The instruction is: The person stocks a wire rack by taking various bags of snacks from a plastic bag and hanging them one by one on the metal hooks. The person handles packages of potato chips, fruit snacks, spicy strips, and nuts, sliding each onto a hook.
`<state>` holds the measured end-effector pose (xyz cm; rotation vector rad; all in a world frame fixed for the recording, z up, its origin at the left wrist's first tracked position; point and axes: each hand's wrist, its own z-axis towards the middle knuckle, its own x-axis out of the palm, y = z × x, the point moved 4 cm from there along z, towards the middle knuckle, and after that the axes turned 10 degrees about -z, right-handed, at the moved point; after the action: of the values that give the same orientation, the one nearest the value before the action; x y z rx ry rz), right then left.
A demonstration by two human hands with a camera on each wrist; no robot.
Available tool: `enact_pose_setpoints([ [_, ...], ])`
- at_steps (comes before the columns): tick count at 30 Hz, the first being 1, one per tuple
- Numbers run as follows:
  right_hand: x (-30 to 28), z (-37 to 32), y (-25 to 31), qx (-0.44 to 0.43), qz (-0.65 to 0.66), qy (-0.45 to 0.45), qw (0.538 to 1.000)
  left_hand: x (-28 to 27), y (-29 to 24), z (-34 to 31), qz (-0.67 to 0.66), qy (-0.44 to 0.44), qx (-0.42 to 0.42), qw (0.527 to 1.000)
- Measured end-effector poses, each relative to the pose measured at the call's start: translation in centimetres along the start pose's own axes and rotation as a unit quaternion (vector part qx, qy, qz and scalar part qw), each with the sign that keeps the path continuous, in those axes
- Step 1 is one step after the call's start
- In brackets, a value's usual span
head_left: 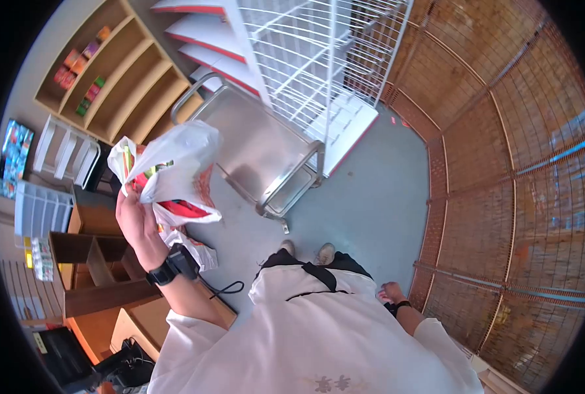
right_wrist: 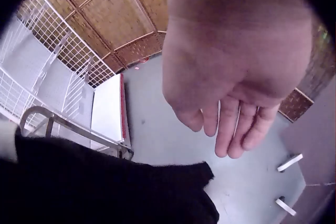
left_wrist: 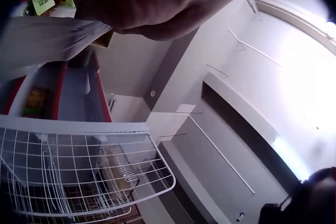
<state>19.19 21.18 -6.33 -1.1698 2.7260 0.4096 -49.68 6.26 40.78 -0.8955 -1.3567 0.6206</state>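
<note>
At the left of the head view my left hand (head_left: 138,222) grips the gathered top of a white plastic bag (head_left: 191,148), holding it up in front of the shelves. Red and green packets (head_left: 182,209) show through its opening. The left wrist view has the same hand (left_wrist: 157,3) at the top, with the bag's pale film (left_wrist: 47,43) and a green label beside it. Lower down, partly hidden behind the bag and wrist, is another white bag (head_left: 197,253). My right hand (head_left: 391,293) hangs by my side, its fingers (right_wrist: 228,127) loosely extended and holding nothing.
A metal flatbed cart (head_left: 260,141) stands ahead, against a white wire display rack (head_left: 292,59). Wooden shelves (head_left: 125,82) with a few packets rise at the left, above a dark brown cabinet (head_left: 76,246). Woven panels (head_left: 473,164) behind wire mesh line the right side.
</note>
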Motion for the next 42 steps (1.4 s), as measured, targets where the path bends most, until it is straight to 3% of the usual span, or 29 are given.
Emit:
enact_pose_setpoints([
  [4, -2.1, -0.5, 2.0, -0.042, 0.028, -0.025, 0.998, 2.0, 6.8, 3.9, 0.047, 0.048, -0.025, 0.997],
  [7, -2.8, -1.3, 3.9, -0.075, 0.051, -0.032, 0.995, 2.1, 16.0, 6.6, 0.033, 0.047, -0.098, 0.994],
  [9, -3.0, -2.2, 6.2, -0.095, 0.041, -0.040, 0.994, 5.6, 21.4, 3.9, 0.152, 0.040, -0.139, 0.978],
  [12, -3.1, -2.4, 10.6, -0.129, 0.024, -0.036, 0.991, 13.7, 24.7, -2.4, 0.064, 0.091, -0.176, 0.978],
  [14, -3.2, -2.0, 13.9, -0.146, -0.013, -0.032, 0.989, 14.2, 27.1, -3.2, 0.101, 0.156, -0.221, 0.957],
  [17, -3.9, -0.9, 20.2, -0.195, -0.085, -0.038, 0.976, 15.5, 27.4, -5.5, 0.166, 0.190, -0.229, 0.940],
  [18, -4.1, -0.6, 22.2, -0.219, -0.128, -0.045, 0.966, 15.3, 27.2, -5.3, 0.216, 0.214, -0.249, 0.920],
  [20, -5.1, 0.0, 26.0, -0.232, -0.162, -0.048, 0.958, 13.1, 27.7, -2.9, 0.343, 0.301, -0.209, 0.865],
  [22, -6.7, 1.0, 29.6, -0.255, -0.226, -0.056, 0.938, 13.5, 25.9, -1.2, 0.380, 0.290, -0.247, 0.843],
  [24, -8.6, 1.6, 33.1, -0.266, -0.242, -0.091, 0.929, 14.1, 24.0, -0.1, 0.310, 0.270, -0.326, 0.851],
  [26, -10.0, 2.1, 36.4, -0.335, -0.303, -0.109, 0.885, 14.3, 22.3, 1.1, 0.333, 0.245, -0.272, 0.869],
  [28, -10.7, 1.4, 40.5, -0.347, -0.318, -0.101, 0.876, 14.0, 22.4, 1.6, 0.296, 0.193, -0.266, 0.897],
  [30, -11.0, 0.5, 44.3, -0.357, -0.339, -0.093, 0.866, 13.1, 23.7, 1.6, 0.358, 0.149, -0.264, 0.883],
  [32, -10.3, -0.7, 48.6, -0.439, -0.277, 0.014, 0.855, 14.5, 24.7, 0.1, 0.343, 0.118, -0.245, 0.899],
  [33, -9.6, -2.3, 50.8, -0.452, -0.279, 0.063, 0.845, 14.4, 25.3, -0.5, 0.407, 0.132, -0.178, 0.886],
  [34, -8.4, -4.7, 53.3, -0.465, -0.277, 0.111, 0.833, 14.8, 25.5, -1.0, 0.470, 0.147, -0.108, 0.864],
  [36, -5.8, -12.0, 58.0, -0.496, -0.294, 0.216, 0.788, 16.2, 25.7, -2.9, 0.519, 0.095, -0.095, 0.844],
  [38, -2.2, -16.6, 60.8, -0.570, -0.346, 0.305, 0.680, 16.5, 26.3, -4.7, 0.545, 0.050, -0.105, 0.830],
  [40, 1.0, -22.6, 62.7, -0.645, -0.383, 0.312, 0.583, 17.3, 26.0, -6.2, 0.544, 0.053, -0.116, 0.829],
  [42, 4.8, -25.0, 63.0, -0.626, -0.395, 0.358, 0.569, 16.9, 25.9, -7.5, 0.529, 0.062, -0.121, 0.838],
])
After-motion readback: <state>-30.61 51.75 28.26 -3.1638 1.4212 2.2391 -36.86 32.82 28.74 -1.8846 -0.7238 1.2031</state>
